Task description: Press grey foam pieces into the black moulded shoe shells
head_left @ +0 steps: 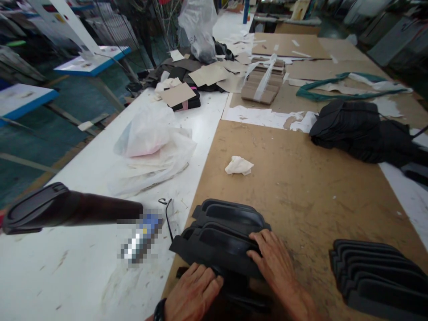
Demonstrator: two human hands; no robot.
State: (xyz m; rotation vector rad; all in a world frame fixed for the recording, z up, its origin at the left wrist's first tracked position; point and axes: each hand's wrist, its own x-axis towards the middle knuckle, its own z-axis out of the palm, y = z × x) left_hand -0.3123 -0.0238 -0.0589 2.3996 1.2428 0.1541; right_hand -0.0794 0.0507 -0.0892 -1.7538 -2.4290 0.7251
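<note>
A stack of black moulded pieces (222,238) is seen on the brown hardboard (301,191), its long axis lying roughly crosswise to the view. Both hands rest on it, open and not visibly gripping: the right hand (269,255) on its right portion, the left hand (193,293) at the near edge. A second black stack (377,276) is placed rightward; a crumpled tissue (239,166) lies beyond.
</note>
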